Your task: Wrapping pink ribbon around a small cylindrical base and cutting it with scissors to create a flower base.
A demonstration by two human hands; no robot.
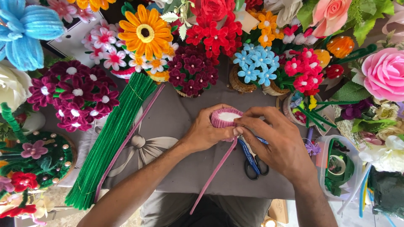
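Note:
My left hand (205,133) grips a small round form wrapped in pink pipe cleaner (225,117), its white top showing. My right hand (275,141) pinches the pink wrap at the form's right side. A loose pink pipe cleaner tail (212,176) trails from the form down toward the table's front edge. Blue-handled scissors (253,161) lie on the grey cloth (176,122) under my right hand.
A thick bundle of green pipe cleaners (110,141) lies diagonally at the left with a single pink one beside it. Pots of pipe-cleaner flowers crowd the back and both sides. A clear plastic box (336,168) with green tape rolls stands at the right.

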